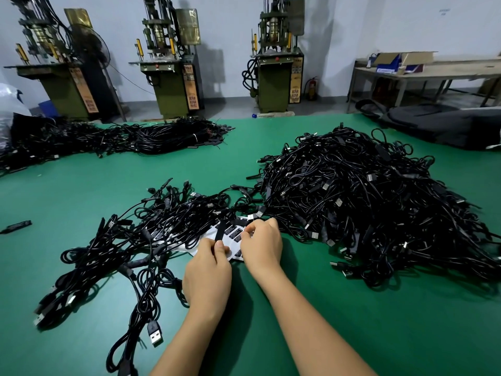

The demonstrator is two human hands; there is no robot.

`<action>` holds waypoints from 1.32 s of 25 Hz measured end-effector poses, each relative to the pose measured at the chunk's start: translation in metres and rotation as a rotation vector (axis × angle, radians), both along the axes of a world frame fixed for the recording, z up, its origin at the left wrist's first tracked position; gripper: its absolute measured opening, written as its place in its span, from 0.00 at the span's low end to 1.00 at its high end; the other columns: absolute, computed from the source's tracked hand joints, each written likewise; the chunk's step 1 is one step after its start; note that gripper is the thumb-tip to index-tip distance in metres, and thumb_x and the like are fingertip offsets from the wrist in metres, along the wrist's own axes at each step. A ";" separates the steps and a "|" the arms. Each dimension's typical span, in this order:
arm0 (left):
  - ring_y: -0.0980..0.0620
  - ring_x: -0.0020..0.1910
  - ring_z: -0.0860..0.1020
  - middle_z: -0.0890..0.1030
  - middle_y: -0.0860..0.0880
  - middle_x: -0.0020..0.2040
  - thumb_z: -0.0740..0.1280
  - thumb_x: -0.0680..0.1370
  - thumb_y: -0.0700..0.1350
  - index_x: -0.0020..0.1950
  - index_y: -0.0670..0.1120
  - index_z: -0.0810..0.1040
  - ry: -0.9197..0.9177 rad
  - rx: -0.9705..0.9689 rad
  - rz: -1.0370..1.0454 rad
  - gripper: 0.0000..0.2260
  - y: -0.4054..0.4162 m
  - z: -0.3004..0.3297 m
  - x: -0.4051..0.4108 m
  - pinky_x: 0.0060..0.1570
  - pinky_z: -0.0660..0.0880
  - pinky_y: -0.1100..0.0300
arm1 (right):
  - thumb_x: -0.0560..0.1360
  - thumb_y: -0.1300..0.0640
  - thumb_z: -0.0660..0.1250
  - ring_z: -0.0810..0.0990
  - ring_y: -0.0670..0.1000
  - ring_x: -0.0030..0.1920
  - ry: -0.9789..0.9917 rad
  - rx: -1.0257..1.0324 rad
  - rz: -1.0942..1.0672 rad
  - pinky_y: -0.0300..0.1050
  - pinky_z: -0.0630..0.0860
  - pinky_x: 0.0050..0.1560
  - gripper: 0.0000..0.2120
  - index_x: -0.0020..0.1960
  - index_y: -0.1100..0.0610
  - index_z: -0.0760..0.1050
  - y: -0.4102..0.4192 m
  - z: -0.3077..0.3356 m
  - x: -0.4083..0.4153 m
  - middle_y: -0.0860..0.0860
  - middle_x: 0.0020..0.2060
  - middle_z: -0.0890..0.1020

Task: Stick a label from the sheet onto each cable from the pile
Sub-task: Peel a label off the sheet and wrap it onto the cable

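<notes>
A big pile of black cables lies on the right of the green table. A flatter spread of cables covers the left centre. Between them a white label sheet with black labels lies partly under my hands. My left hand pinches the lower end of a flat black cable module that stands upright over the sheet. My right hand has its fingers curled, with the fingertips pinching at a label on the sheet; the label itself is mostly hidden.
More black cables in bundles lie at the far left of the table. A single black module sits at the left edge. A dark bag rests at the far right. Three green machines stand behind the table.
</notes>
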State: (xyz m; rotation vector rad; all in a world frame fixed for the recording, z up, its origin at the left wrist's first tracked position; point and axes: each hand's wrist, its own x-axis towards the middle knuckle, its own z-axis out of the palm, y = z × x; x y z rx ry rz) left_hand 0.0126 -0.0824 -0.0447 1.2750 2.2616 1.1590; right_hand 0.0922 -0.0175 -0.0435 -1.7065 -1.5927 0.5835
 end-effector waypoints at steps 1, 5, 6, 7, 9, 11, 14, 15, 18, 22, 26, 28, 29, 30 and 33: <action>0.50 0.45 0.77 0.83 0.59 0.45 0.56 0.82 0.50 0.46 0.52 0.71 0.001 0.002 0.000 0.08 0.000 0.000 0.000 0.39 0.69 0.56 | 0.77 0.60 0.63 0.75 0.58 0.54 -0.005 -0.002 -0.007 0.46 0.72 0.55 0.05 0.48 0.58 0.78 0.000 0.000 -0.001 0.54 0.54 0.73; 0.51 0.43 0.76 0.83 0.60 0.44 0.56 0.82 0.50 0.46 0.51 0.71 0.008 0.007 0.004 0.09 0.000 0.000 0.000 0.38 0.67 0.57 | 0.77 0.60 0.64 0.74 0.57 0.55 -0.014 -0.022 -0.011 0.44 0.69 0.54 0.04 0.47 0.57 0.78 0.002 0.000 -0.002 0.54 0.55 0.73; 0.51 0.44 0.77 0.83 0.59 0.44 0.56 0.82 0.50 0.46 0.51 0.71 0.007 0.009 0.002 0.09 0.000 0.000 0.000 0.38 0.68 0.57 | 0.77 0.61 0.63 0.74 0.57 0.55 -0.018 -0.025 -0.014 0.44 0.69 0.54 0.04 0.47 0.57 0.77 0.003 0.000 -0.001 0.54 0.55 0.73; 0.51 0.44 0.77 0.83 0.59 0.44 0.56 0.82 0.50 0.46 0.51 0.71 0.007 0.009 0.000 0.09 0.000 0.000 0.000 0.38 0.68 0.56 | 0.77 0.61 0.63 0.73 0.57 0.55 -0.022 -0.026 -0.017 0.44 0.68 0.54 0.04 0.47 0.57 0.77 0.003 0.000 -0.001 0.54 0.55 0.73; 0.51 0.45 0.77 0.83 0.59 0.45 0.56 0.82 0.51 0.46 0.51 0.71 0.012 0.006 -0.003 0.09 0.000 0.000 0.000 0.39 0.70 0.56 | 0.77 0.61 0.62 0.73 0.57 0.56 -0.041 -0.023 -0.021 0.45 0.68 0.55 0.05 0.48 0.57 0.77 0.003 -0.001 -0.002 0.54 0.56 0.73; 0.50 0.45 0.78 0.83 0.59 0.45 0.55 0.82 0.51 0.45 0.52 0.71 0.016 0.001 -0.005 0.09 0.000 0.000 0.000 0.41 0.72 0.55 | 0.78 0.60 0.62 0.72 0.57 0.57 -0.084 -0.009 -0.023 0.45 0.67 0.57 0.06 0.51 0.58 0.77 0.003 -0.002 -0.003 0.54 0.57 0.72; 0.49 0.46 0.78 0.83 0.58 0.45 0.55 0.82 0.51 0.45 0.51 0.71 0.014 -0.005 -0.007 0.09 0.001 0.000 0.000 0.43 0.73 0.54 | 0.78 0.59 0.62 0.71 0.56 0.59 -0.129 0.013 -0.015 0.45 0.66 0.59 0.07 0.54 0.58 0.76 0.003 -0.005 -0.003 0.54 0.58 0.72; 0.49 0.46 0.78 0.83 0.58 0.45 0.55 0.82 0.51 0.45 0.51 0.71 0.015 -0.005 -0.007 0.09 0.001 0.000 0.000 0.43 0.73 0.54 | 0.78 0.59 0.62 0.70 0.57 0.60 -0.144 0.020 -0.007 0.45 0.66 0.59 0.07 0.54 0.58 0.76 0.003 -0.005 -0.003 0.55 0.58 0.72; 0.50 0.45 0.77 0.83 0.59 0.45 0.55 0.82 0.51 0.46 0.51 0.71 0.022 -0.009 -0.007 0.09 0.001 0.000 0.001 0.41 0.71 0.55 | 0.78 0.60 0.61 0.69 0.56 0.61 -0.203 0.043 0.017 0.44 0.64 0.60 0.09 0.57 0.59 0.74 0.004 -0.006 -0.005 0.54 0.60 0.71; 0.50 0.45 0.78 0.83 0.59 0.45 0.55 0.82 0.51 0.46 0.51 0.71 0.028 -0.017 -0.008 0.09 0.002 -0.001 0.000 0.41 0.71 0.55 | 0.78 0.60 0.61 0.67 0.54 0.61 -0.309 0.095 0.041 0.42 0.61 0.63 0.11 0.60 0.57 0.72 0.003 -0.008 -0.006 0.53 0.63 0.71; 0.50 0.44 0.78 0.82 0.59 0.45 0.55 0.82 0.51 0.46 0.51 0.71 0.036 -0.023 -0.007 0.09 0.001 0.000 0.000 0.40 0.70 0.55 | 0.78 0.60 0.60 0.67 0.54 0.60 -0.338 0.136 0.064 0.41 0.61 0.61 0.11 0.60 0.56 0.72 0.002 -0.008 -0.005 0.52 0.62 0.74; 0.50 0.44 0.77 0.82 0.59 0.45 0.55 0.82 0.51 0.45 0.51 0.71 0.038 -0.021 -0.009 0.09 0.001 0.000 0.000 0.39 0.69 0.56 | 0.78 0.60 0.60 0.68 0.55 0.59 -0.318 0.151 0.057 0.42 0.62 0.59 0.10 0.59 0.56 0.72 0.000 -0.007 -0.006 0.52 0.59 0.74; 0.50 0.43 0.77 0.82 0.59 0.45 0.55 0.82 0.51 0.45 0.51 0.71 0.039 -0.021 -0.009 0.09 0.001 0.000 0.000 0.38 0.69 0.56 | 0.78 0.60 0.61 0.68 0.55 0.59 -0.287 0.143 0.037 0.43 0.63 0.58 0.10 0.59 0.57 0.72 -0.001 -0.006 -0.005 0.53 0.58 0.74; 0.50 0.43 0.77 0.82 0.58 0.45 0.55 0.82 0.51 0.45 0.51 0.71 0.041 -0.022 -0.010 0.09 0.001 -0.001 0.000 0.38 0.68 0.56 | 0.78 0.59 0.61 0.68 0.55 0.59 -0.249 0.122 0.017 0.43 0.64 0.58 0.10 0.58 0.58 0.73 -0.001 -0.006 -0.004 0.54 0.58 0.73; 0.50 0.42 0.76 0.82 0.58 0.44 0.55 0.82 0.51 0.44 0.51 0.70 0.046 -0.024 -0.014 0.10 0.001 -0.001 0.000 0.37 0.68 0.56 | 0.78 0.55 0.63 0.69 0.57 0.59 -0.176 0.054 -0.002 0.45 0.64 0.61 0.10 0.56 0.59 0.75 0.000 -0.004 -0.001 0.55 0.57 0.72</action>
